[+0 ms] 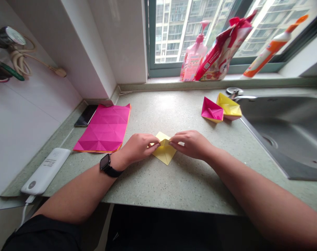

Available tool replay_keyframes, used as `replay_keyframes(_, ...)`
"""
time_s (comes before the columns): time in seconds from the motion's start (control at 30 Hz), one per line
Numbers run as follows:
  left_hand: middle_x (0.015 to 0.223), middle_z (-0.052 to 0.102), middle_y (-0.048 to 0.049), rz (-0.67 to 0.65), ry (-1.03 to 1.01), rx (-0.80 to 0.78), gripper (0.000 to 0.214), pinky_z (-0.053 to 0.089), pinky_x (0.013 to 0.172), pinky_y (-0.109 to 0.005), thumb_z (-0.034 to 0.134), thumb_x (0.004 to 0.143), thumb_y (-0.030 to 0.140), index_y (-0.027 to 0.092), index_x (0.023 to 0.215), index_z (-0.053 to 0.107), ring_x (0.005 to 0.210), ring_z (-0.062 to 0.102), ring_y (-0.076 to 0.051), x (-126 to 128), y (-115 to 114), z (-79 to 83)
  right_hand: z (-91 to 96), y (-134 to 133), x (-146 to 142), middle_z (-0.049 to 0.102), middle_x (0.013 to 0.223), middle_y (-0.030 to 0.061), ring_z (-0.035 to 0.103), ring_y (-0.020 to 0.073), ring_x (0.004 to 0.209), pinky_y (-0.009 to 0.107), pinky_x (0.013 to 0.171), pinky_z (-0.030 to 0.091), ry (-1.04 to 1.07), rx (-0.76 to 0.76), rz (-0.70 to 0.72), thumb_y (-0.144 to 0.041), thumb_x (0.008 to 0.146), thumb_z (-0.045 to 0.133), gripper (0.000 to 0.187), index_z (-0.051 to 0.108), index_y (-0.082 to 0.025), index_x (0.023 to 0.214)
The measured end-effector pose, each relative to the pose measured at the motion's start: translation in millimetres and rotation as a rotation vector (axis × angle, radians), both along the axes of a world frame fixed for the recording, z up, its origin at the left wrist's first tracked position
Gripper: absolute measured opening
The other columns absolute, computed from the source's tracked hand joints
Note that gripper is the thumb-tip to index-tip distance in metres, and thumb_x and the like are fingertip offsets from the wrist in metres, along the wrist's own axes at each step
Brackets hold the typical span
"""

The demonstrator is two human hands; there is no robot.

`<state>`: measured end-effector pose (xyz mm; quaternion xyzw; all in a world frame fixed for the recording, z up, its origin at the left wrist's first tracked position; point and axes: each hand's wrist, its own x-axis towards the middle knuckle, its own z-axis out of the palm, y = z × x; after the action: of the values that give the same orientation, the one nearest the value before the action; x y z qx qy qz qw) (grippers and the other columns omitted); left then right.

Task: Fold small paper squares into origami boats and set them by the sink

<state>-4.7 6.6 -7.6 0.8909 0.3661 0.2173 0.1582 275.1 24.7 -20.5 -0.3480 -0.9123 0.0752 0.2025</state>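
A small yellow folded paper [165,155], diamond-shaped with crease lines, lies on the countertop between my hands. My left hand [140,146], with a black watch on its wrist, pinches the paper's left side between thumb and fingers. On the opposite side, my right hand [191,143] pinches the right edge in the same way. A flap near the paper's middle is slightly raised between the fingertips. Beyond my right hand stand two folded paper boats, a pink boat [212,111] and a yellow boat [228,106], touching each other.
Creased pink sheets [106,125] lie stacked at left, against a black phone [86,116]. A white power bank [46,170] with a cable sits near the left edge. The steel sink [291,139] is at right. A pump bottle [194,57] and a red bag [223,52] stand on the sill.
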Motion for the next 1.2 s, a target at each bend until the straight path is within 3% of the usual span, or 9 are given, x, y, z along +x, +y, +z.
replay_keyframes(0.27,0.091,0.080,-0.0031,0.095,-0.006,-0.112,0.023,0.047,0.071,-0.030,0.058,0.109,0.026,0.019,0.103,0.079,0.076,0.068,-0.017,4,4,-2.0,-1.9,0,-6,0.078,0.085,0.0027,0.067,0.0171,0.072,0.032,0.066,0.043,0.018,-0.075,-0.087,-0.035,0.108,0.059,0.027,0.080,-0.025,0.095)
replay_keyframes(0.43,0.107,0.077,-0.0086,0.124,0.066,-0.006,0.020,0.055,0.097,-0.041,0.058,0.108,0.026,0.018,0.101,0.074,0.103,0.070,-0.025,6,14,-13.6,-12.1,6,-11,0.078,0.089,0.0033,0.070,0.0194,0.079,0.033,0.075,0.052,0.100,-0.142,-0.175,-0.031,0.103,0.067,0.015,0.081,-0.026,0.103)
replay_keyframes(0.53,0.124,0.075,-0.0115,0.156,0.083,0.031,0.017,0.054,0.110,-0.048,0.061,0.107,0.026,0.018,0.117,0.072,0.120,0.067,-0.029,5,16,-20.8,-18.6,9,-12,0.080,0.095,0.0049,0.073,0.0234,0.090,0.038,0.086,0.056,0.133,-0.126,-0.193,-0.027,0.101,0.069,0.019,0.081,-0.026,0.116)
replay_keyframes(0.67,0.148,0.067,-0.0140,0.103,0.079,0.082,0.038,0.049,0.123,-0.053,0.061,0.108,0.027,0.019,0.146,0.061,0.141,0.060,-0.030,2,14,-25.9,-25.3,11,-14,0.078,0.103,0.0084,0.072,0.0274,0.098,0.044,0.092,0.058,0.098,-0.043,-0.182,-0.029,0.102,0.069,0.020,0.080,-0.027,0.119)
replay_keyframes(0.83,0.161,0.062,-0.0099,-0.102,0.136,0.071,0.033,0.039,0.132,-0.057,0.053,0.114,0.026,0.024,0.144,0.068,0.156,0.051,-0.030,1,15,-27.8,-30.4,11,-18,0.075,0.117,0.0123,0.069,0.0311,0.109,0.050,0.098,0.059,0.062,0.034,-0.202,-0.031,0.102,0.071,0.018,0.080,-0.026,0.116)
replay_keyframes(0.9,0.162,0.062,-0.0077,-0.127,0.160,0.037,0.036,0.037,0.133,-0.057,0.049,0.116,0.028,0.027,0.147,0.067,0.156,0.051,-0.029,1,17,-28.7,-31.5,11,-18,0.074,0.120,0.0129,0.069,0.0322,0.112,0.052,0.099,0.060,0.063,0.036,-0.227,-0.032,0.102,0.071,0.018,0.079,-0.026,0.117)
replay_keyframes(1.2,0.170,0.055,-0.0074,0.021,0.330,0.000,0.042,0.033,0.133,-0.065,0.044,0.119,0.035,0.031,0.157,0.061,0.162,0.044,-0.032,10,10,-25.0,-25.4,17,-4,0.073,0.122,0.0120,0.069,0.0334,0.119,0.056,0.106,0.059,0.187,0.020,-0.244,-0.034,0.101,0.071,0.019,0.075,-0.028,0.119)
